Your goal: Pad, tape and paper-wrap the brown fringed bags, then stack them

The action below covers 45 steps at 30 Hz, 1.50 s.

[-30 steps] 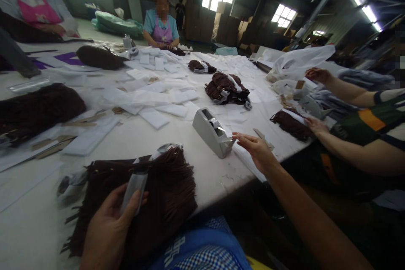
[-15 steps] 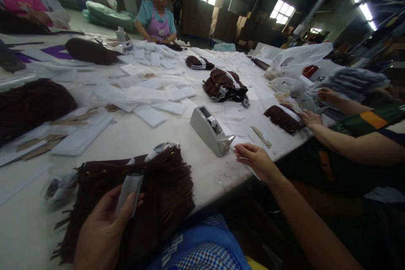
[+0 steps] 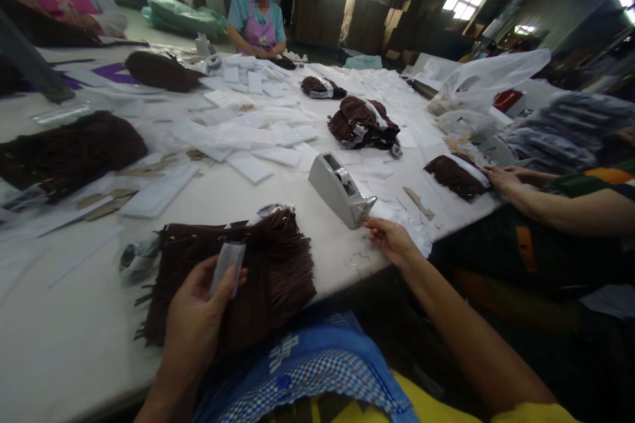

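In my left hand (image 3: 198,310) is a small flat piece wrapped in whitish translucent film (image 3: 229,266), pinched between thumb and fingers. That hand rests over a dark brown fringed bag (image 3: 278,271) lying flat at the table's front edge. The bag has small metal eyelets and white wrapping at its top. My right hand (image 3: 394,242) has its fingertips pinched at the toothed edge of a grey tape dispenser (image 3: 337,192), on the end of the clear tape, which barely shows.
White foam sheets (image 3: 251,167) and brown paper scraps (image 3: 419,201) lie about the table. More fringed bags (image 3: 364,122) stand farther back. At the right, a co-worker's hands (image 3: 501,178) touch another brown bag (image 3: 456,176). Another person (image 3: 258,20) works across the table.
The view has shifted, so the table things sit higher and the bag farther right. My right fingertips are now closer to the dispenser's toothed edge. My left hand keeps its wrapped piece.
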Each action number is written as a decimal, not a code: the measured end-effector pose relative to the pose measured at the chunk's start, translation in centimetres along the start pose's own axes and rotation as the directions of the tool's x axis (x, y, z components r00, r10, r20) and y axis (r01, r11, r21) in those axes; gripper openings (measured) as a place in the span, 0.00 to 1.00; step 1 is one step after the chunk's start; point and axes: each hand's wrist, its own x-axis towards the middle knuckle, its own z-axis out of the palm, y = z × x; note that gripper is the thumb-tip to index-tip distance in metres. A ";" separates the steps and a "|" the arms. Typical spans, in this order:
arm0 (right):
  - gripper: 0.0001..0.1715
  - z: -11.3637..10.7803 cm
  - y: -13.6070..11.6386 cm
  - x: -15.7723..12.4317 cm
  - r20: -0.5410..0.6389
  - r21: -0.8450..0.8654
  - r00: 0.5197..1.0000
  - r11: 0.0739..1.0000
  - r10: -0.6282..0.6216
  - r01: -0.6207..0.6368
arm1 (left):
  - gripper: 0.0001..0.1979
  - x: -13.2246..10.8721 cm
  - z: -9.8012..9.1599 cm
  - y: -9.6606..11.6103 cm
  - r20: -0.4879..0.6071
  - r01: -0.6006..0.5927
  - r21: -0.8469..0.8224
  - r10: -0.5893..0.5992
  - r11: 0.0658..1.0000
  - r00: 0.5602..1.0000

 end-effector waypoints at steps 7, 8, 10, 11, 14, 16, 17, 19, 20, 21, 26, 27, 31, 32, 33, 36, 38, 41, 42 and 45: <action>0.16 4.7 0.5 -5.5 0.345 -0.242 0.884 0.879 -0.317 0.410 | 0.29 -0.1 0.3 0.1 0.011 -0.047 -0.054 0.048 0.997 0.999; 0.16 6.0 0.3 -6.5 0.435 -0.237 0.840 0.859 -0.325 0.455 | 0.29 -0.1 0.4 0.1 0.016 -0.059 -0.062 0.060 0.996 0.998; 0.15 9.0 0.0 -8.2 0.595 -0.191 0.748 0.852 -0.295 0.488 | 0.27 -0.2 0.5 0.3 0.021 -0.075 -0.066 0.077 0.995 0.997; 0.15 10.5 -0.1 -8.9 0.660 -0.162 0.700 0.858 -0.272 0.486 | 0.27 -0.3 0.5 0.4 0.025 -0.082 -0.060 0.083 0.995 0.996; 0.15 14.9 0.1 -10.1 0.781 -0.097 0.585 0.883 -0.218 0.459 | 0.25 -0.4 0.5 0.8 0.049 -0.105 -0.042 0.107 0.994 0.993; 0.16 17.1 0.6 -10.1 0.815 -0.091 0.546 0.888 -0.194 0.451 | 0.23 -0.6 0.5 0.9 0.063 -0.124 -0.045 0.127 0.991 0.990; 0.16 17.9 0.9 -9.9 0.818 -0.112 0.547 0.882 -0.180 0.457 | 0.22 -0.7 0.5 0.9 0.061 -0.133 -0.048 0.136 0.990 0.989; 0.18 18.9 1.5 -9.5 0.799 -0.191 0.582 0.853 -0.152 0.485 | 0.21 -0.8 0.5 0.9 0.056 -0.139 -0.054 0.142 0.989 0.988; 0.19 19.1 1.7 -9.3 0.781 -0.236 0.608 0.833 -0.145 0.501 | 0.21 -0.8 0.5 0.8 0.055 -0.139 -0.060 0.142 0.989 0.988; 0.20 19.2 1.8 -9.1 0.762 -0.276 0.632 0.812 -0.142 0.515 | 0.21 -0.8 0.4 0.7 0.056 -0.136 -0.069 0.140 0.988 0.989; 0.22 19.2 1.7 -8.9 0.739 -0.393 0.665 0.730 -0.112 0.559 | 0.20 -0.6 0.2 0.3 0.089 -0.128 -0.102 0.137 0.987 0.987; 0.22 19.2 1.7 -8.9 0.737 -0.414 0.668 0.710 -0.106 0.569 | 0.20 -0.5 0.1 0.2 0.096 -0.122 -0.105 0.132 0.987 0.987; 0.26 18.8 2.3 -8.1 0.738 -0.455 0.672 0.693 -0.058 0.559 | 0.21 -0.5 -0.1 0.1 0.114 -0.085 -0.132 0.101 0.988 0.988; 0.25 18.7 2.5 -7.8 0.760 -0.427 0.649 0.728 -0.032 0.536 | 0.21 -0.5 -0.1 0.1 0.112 -0.078 -0.144 0.095 0.986 0.989; 0.23 18.4 2.8 -7.6 0.789 -0.384 0.614 0.771 -0.012 0.508 | 0.21 -0.5 -0.2 0.1 0.111 -0.071 -0.159 0.090 0.985 0.990; 0.17 17.9 3.3 -7.3 0.858 -0.250 0.513 0.848 -0.030 0.468 | 0.20 -0.4 -0.2 0.1 0.129 -0.039 -0.210 0.067 0.977 0.989; 0.14 17.9 3.5 -7.6 0.858 -0.222 0.508 0.831 -0.082 0.510 | 0.20 -0.4 -0.3 0.2 0.153 -0.013 -0.231 0.050 0.973 0.987; 0.12 18.5 3.8 -8.2 0.820 -0.251 0.547 0.755 -0.166 0.606 | 0.21 -0.4 -0.3 0.4 0.171 0.023 -0.239 0.019 0.971 0.985; 0.12 18.8 4.0 -8.3 0.803 -0.273 0.563 0.722 -0.192 0.636 | 0.22 -0.4 -0.3 0.4 0.174 0.037 -0.243 0.006 0.969 0.985; 0.13 19.8 4.3 -8.4 0.756 -0.371 0.611 0.613 -0.238 0.697 | 0.23 -0.4 -0.3 0.5 0.176 0.079 -0.271 -0.031 0.959 0.984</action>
